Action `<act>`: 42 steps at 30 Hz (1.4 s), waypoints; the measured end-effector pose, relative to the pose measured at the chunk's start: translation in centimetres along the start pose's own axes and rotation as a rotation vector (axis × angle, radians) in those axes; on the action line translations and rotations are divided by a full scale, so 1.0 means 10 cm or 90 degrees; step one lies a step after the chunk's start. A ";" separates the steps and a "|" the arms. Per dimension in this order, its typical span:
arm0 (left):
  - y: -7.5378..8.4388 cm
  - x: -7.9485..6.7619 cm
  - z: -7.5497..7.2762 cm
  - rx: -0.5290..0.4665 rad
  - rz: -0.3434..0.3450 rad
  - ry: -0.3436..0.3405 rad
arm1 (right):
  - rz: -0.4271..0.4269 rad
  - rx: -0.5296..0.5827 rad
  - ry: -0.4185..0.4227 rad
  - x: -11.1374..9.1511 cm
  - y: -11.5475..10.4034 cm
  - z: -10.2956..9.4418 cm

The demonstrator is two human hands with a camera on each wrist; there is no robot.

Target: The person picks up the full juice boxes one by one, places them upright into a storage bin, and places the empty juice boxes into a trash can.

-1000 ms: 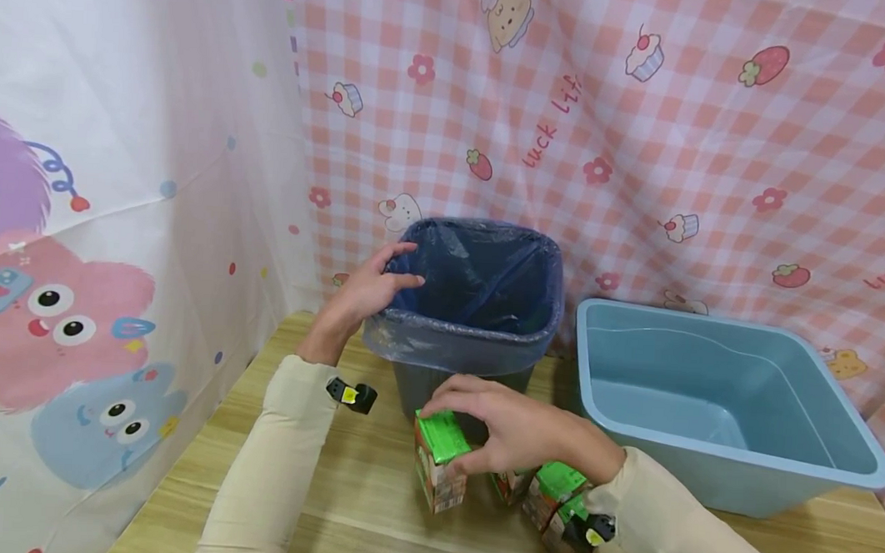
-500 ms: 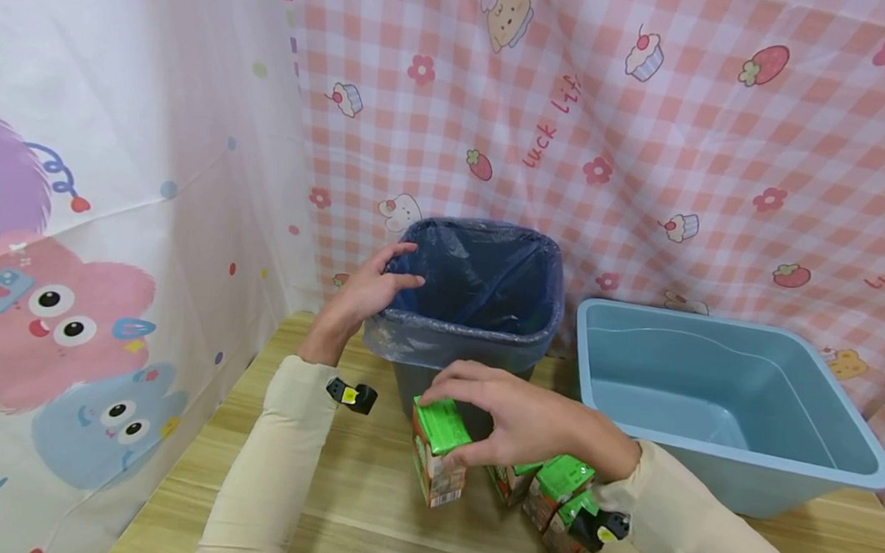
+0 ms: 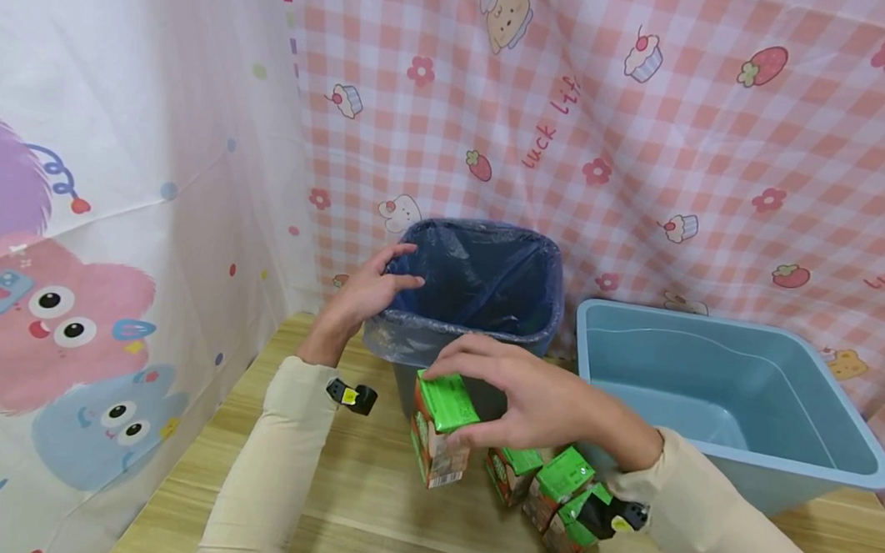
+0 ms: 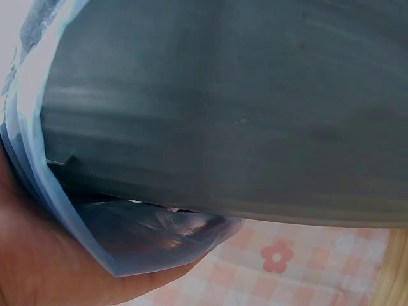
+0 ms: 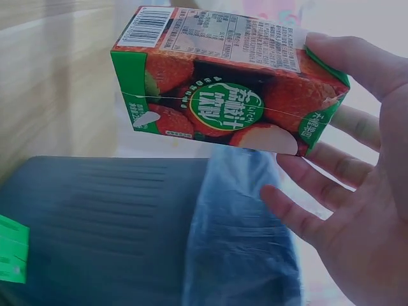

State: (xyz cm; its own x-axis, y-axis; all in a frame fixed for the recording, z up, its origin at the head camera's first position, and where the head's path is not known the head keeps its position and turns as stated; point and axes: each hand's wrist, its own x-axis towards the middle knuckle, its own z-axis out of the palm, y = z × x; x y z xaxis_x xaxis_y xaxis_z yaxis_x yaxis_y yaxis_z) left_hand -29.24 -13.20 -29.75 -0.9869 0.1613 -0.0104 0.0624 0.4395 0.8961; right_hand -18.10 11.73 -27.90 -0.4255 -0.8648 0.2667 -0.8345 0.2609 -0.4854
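Observation:
My right hand (image 3: 530, 394) pinches the green top end of a lychee juice box (image 3: 442, 431) between thumb and fingers. In the right wrist view the juice box (image 5: 223, 83) shows its red lychee print and barcode, held in front of the trash bin. My left hand (image 3: 370, 294) grips the left rim of the grey trash bin (image 3: 425, 384), fingertips over the edge. A blue plastic bag (image 3: 476, 345) lines the bin and folds down outside its rim. From the left wrist, the bag's edge (image 4: 44, 172) lies against the left palm.
Several more juice boxes (image 3: 563, 475) stand close together on the wooden table (image 3: 369, 523), partly under the right wrist. A blue-grey plastic tub (image 3: 707, 391) sits right of the bin. Printed cloth (image 3: 434, 142) hangs behind and at the left.
My right hand has raised the juice box off the table, and the forearm has shifted slightly right and up. The left hand stays put on the bin's rim.

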 end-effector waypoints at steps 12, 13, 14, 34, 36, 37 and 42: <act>0.00 0.03 0.00 0.006 0.001 0.013 | -0.065 -0.044 0.084 0.00 -0.13 -0.31; 0.00 0.03 0.00 0.006 0.001 0.013 | -0.072 -0.049 0.095 0.00 -0.14 -0.34; 0.00 0.03 0.00 0.005 0.001 0.012 | -0.079 -0.054 0.108 0.00 -0.15 -0.37; 0.02 0.02 0.00 -0.001 0.007 0.012 | -0.050 -0.066 0.286 -0.05 -0.11 -0.74; 0.02 0.02 0.00 0.001 0.006 0.011 | -0.036 -0.066 0.303 -0.05 -0.07 -0.74; 0.02 0.02 0.00 0.002 0.005 0.011 | -0.028 -0.066 0.311 -0.05 -0.04 -0.75; 0.01 0.02 0.00 0.005 0.002 0.011 | 0.017 -0.067 0.357 -0.05 0.07 -0.75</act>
State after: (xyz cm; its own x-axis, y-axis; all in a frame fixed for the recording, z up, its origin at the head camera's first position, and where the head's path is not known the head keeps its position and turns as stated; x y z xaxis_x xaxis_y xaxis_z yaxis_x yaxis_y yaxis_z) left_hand -29.41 -13.10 -29.68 -0.9891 0.1471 0.0004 0.0667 0.4462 0.8924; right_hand -21.11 15.55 -22.07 -0.5437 -0.5049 0.6705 -0.8391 0.3462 -0.4197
